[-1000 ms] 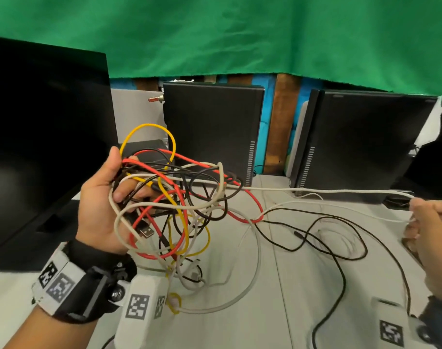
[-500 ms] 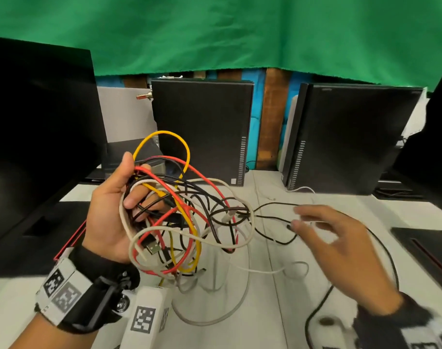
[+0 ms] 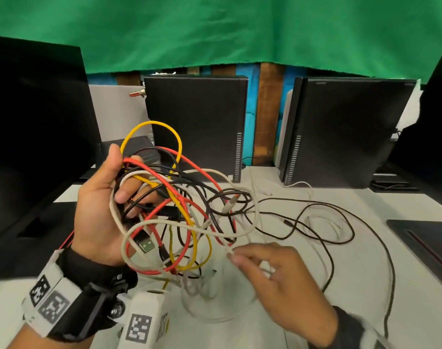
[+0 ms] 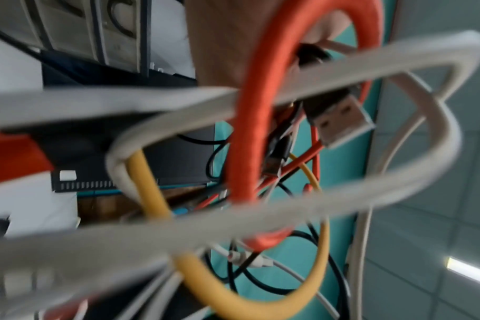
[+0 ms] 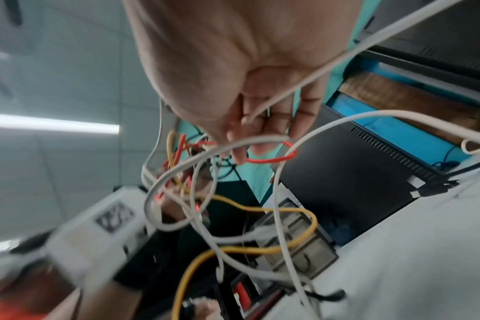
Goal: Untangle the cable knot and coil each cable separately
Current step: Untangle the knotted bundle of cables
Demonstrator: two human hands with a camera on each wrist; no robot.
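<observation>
A knot of cables (image 3: 179, 210) in red, yellow, black and white hangs above the table, and my left hand (image 3: 119, 177) grips its upper left with curled fingers. A black USB plug (image 3: 145, 244) dangles below my palm. Close up in the left wrist view are that USB plug (image 4: 340, 121), a red cable (image 4: 250, 130), a yellow cable (image 4: 156, 205) and a white cable (image 4: 260, 101). My right hand (image 3: 233, 256) pinches a white cable (image 3: 214, 231) at the knot's lower right. In the right wrist view the right hand (image 5: 250, 121) has its fingers curled round the white cable (image 5: 302, 84).
A loose black cable (image 3: 340, 222) and a thin white one (image 3: 325, 221) trail over the white table (image 3: 290, 323) to the right. Two black computer cases (image 3: 197, 127) (image 3: 348, 132) stand at the back, a dark monitor (image 3: 33, 127) at left, a black pad (image 3: 426, 238) at right.
My right hand, which was pulling a white cable taut far to the right, came back to the knot and now pinches a white strand. The left hand still holds the knot.
</observation>
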